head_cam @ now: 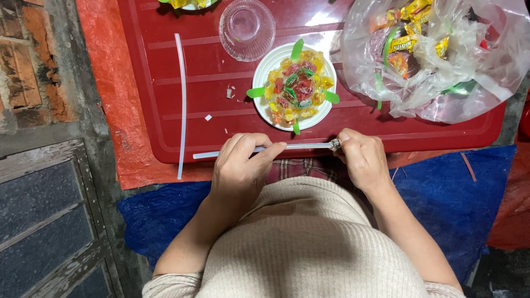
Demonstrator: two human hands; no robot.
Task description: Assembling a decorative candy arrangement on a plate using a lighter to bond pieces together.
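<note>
**Both hands grip a clear strip at the near edge of the red tray**

The left hand and the right hand hold one long, clear plastic strip between them, stretched level along the near edge of the red tray. The left hand's fingers curl together over the strip, thumb and forefinger pinching it; a free length runs on past that hand toward the tray's near left corner. The right hand's fingers are closed on the strip's other end, where a small metal piece shows at the fingertips; what that piece is cannot be told.

Just beyond the strip, near the middle of the tray, sits a white plate bearing a round arrangement of wrapped sweets in yellow, red and green, with green leaf-shaped tabs poking out around its rim. A clear glass bowl stands at the far edge, beside the plate. A second clear strip lies along the tray's left side, running from far to near and hanging over the near edge. At the right end rests a crumpled clear plastic bag of yellow-wrapped sweets. Small white scraps lie on the tray left of the plate.
</note>
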